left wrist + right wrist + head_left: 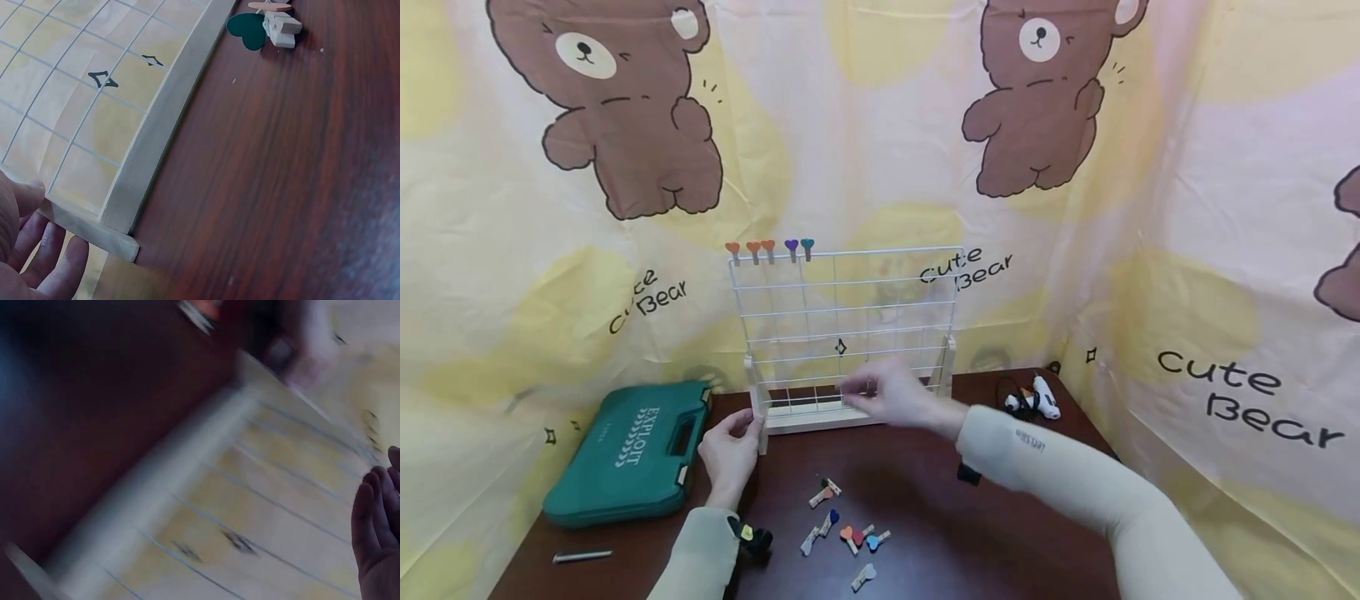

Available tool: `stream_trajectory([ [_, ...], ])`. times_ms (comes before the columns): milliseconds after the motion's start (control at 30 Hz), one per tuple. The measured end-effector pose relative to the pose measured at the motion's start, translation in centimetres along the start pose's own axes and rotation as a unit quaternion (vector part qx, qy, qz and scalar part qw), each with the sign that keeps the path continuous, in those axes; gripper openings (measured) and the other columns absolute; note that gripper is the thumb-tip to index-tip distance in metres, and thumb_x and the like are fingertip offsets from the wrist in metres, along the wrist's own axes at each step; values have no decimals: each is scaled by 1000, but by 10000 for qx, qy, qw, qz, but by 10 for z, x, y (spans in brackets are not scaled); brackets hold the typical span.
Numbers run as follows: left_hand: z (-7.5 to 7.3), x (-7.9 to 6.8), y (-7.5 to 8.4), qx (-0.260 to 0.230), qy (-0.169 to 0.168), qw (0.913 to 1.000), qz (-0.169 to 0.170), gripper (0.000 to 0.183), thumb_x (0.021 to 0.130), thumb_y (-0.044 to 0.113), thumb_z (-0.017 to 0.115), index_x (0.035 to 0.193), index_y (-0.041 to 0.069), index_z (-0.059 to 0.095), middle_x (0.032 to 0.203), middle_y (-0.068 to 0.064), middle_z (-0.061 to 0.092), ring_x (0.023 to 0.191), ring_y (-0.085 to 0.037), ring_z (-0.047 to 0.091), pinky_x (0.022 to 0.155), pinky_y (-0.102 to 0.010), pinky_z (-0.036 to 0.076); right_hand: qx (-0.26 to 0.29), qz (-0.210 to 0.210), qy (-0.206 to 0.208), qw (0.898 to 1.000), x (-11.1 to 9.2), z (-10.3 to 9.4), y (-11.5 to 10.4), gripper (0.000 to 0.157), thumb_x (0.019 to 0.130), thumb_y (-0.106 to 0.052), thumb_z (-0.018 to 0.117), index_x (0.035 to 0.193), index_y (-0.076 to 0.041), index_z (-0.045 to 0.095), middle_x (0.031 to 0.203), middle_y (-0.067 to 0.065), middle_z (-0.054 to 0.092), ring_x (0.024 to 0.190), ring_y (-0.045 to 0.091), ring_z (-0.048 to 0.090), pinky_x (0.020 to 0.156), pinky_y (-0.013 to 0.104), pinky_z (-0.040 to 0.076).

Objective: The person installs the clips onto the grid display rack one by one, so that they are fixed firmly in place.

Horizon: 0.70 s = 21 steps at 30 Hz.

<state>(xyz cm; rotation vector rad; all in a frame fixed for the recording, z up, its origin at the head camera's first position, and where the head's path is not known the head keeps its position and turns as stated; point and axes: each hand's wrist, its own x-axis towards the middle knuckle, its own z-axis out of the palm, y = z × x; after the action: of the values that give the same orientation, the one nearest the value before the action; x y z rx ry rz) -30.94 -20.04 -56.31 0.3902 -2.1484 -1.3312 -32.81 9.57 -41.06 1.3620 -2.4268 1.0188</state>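
A white wire grid rack stands upright in a pale wooden base. Several heart-topped clothespins, among them a purple one and a teal one, are clipped along the left of its top wire. My left hand grips the base's left upright, thumb on one side and fingers on the other. Before the grid's lower part hovers my right hand, blurred in the head view; its fingers extend in the right wrist view, with nothing visible held. More clothespins, one with a green heart, lie on the table.
A green tool case lies on the left of the dark table, a metal rod in front of it. At the back right is a white glue gun with a black cord. A bear-printed curtain hangs behind the table.
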Motion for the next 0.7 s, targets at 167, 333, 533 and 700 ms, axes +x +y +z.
stream_trajectory([
  [167,-1,0,-1,21,9,10000,-3,23,93,26,85,109,10,83,99,-7,81,86,-24,75,71,-30,51,190,754,-1083,9911,-35,57,16,23,94,-11,81,117,-11,81,102,-2,80,86,-3,70,76,17,56],
  [333,1,-1,0,-1,-19,10000,-81,23,94,28,84,109,11,83,99,-7,81,87,-24,75,70,-31,52,-70,1111,-1713,9789,-48,99,24,31,92,-17,83,122,-12,79,96,-7,80,79,-10,66,73,13,53],
  [533,3,-1,0,67,38,10000,53,24,93,28,85,109,11,83,99,-7,82,87,-24,74,73,-32,50,-477,1160,-1810,9755,-48,121,31,29,90,-18,85,119,-14,80,84,-13,76,69,-13,60,66,11,49],
  [700,1,1,-1,91,115,9998,144,21,92,25,86,107,11,84,98,-7,82,87,-24,74,73,-31,48,-999,854,-1843,9740,-44,128,36,28,90,-15,80,117,-17,81,81,-18,70,69,-11,57,64,11,46],
])
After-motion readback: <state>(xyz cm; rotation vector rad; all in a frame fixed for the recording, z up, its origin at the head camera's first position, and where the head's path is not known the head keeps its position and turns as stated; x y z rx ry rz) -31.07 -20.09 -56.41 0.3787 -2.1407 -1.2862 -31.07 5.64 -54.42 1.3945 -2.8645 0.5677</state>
